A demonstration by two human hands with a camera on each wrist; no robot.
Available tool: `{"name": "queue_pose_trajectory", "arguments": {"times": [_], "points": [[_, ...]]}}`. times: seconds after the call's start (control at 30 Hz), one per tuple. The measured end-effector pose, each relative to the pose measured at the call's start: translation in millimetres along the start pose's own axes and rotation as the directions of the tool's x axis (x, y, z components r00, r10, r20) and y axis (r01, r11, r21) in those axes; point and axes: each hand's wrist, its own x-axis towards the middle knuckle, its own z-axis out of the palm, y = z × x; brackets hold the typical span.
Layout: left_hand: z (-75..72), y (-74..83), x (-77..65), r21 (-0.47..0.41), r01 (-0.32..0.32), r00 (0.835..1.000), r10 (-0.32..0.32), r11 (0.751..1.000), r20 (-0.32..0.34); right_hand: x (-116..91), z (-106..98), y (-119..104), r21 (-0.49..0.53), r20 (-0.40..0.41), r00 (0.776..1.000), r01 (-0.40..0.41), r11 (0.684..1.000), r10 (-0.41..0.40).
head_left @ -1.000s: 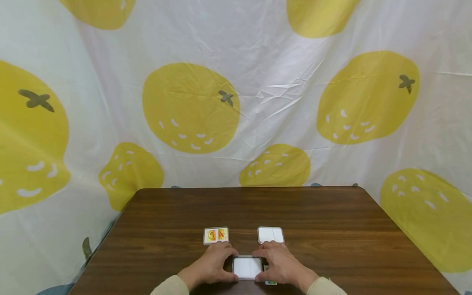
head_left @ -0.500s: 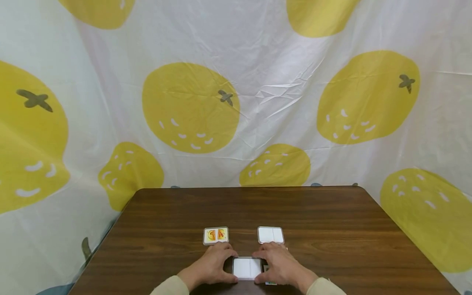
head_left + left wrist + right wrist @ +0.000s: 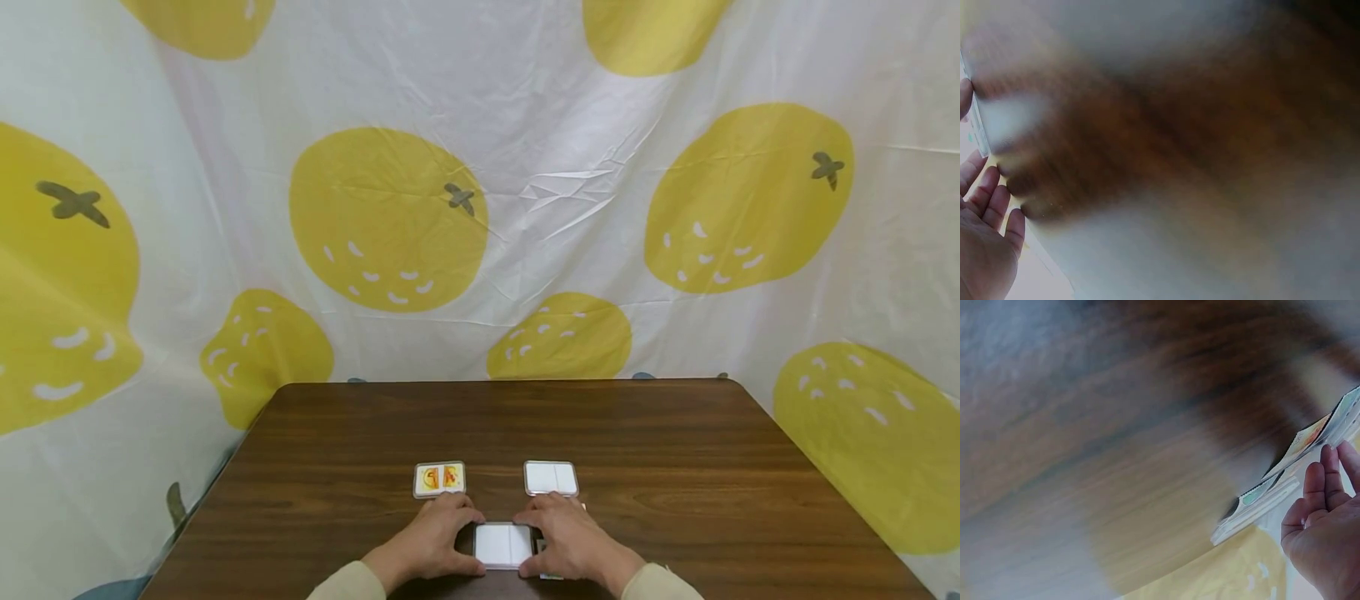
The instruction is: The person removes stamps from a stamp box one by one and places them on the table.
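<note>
A flat clear-rimmed case (image 3: 503, 546) with two white panels inside lies between both hands near the table's front edge. My left hand (image 3: 433, 537) pinches its left end, thumb at the near corner and forefinger at the far corner. My right hand (image 3: 567, 537) grips the right end the same way. Small printed paper pieces (image 3: 1307, 440), greenish and orange, lie beside the right fingers (image 3: 1315, 481); the palm partly hides them in the head view. In the left wrist view, the left fingers (image 3: 985, 190) are near a clear edge.
Beyond the left hand lies a similar case (image 3: 439, 480) with orange and yellow pictures. Another case (image 3: 551, 477) with white panels lies behind the right hand. A brown wooden table (image 3: 675, 450) carries everything. A lemon-print cloth (image 3: 555, 208) hangs behind it.
The dividing line between the two white panels in the held case shows more clearly than a second ago, and its top edge sits slightly lower. Both hands have stayed nearly still.
</note>
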Motion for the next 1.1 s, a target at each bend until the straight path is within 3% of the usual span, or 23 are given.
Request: {"name": "queue_pose_trajectory", "arguments": {"times": [0.83, 1.1], "points": [[0.3, -1.1, -1.1, -0.065, 0.017, 1.0, -0.018, 0.998, -0.004, 3.4, -0.4, -2.6, 0.016, -0.003, 1.0, -0.019, 1.0, 0.019], [1.7, -1.3, 0.0, -0.077, 0.04, 0.999, -0.04, 0.996, 0.002, 4.0, -3.0, -4.9, -0.025, 0.008, 1.0, -0.008, 1.0, 0.008]]}}
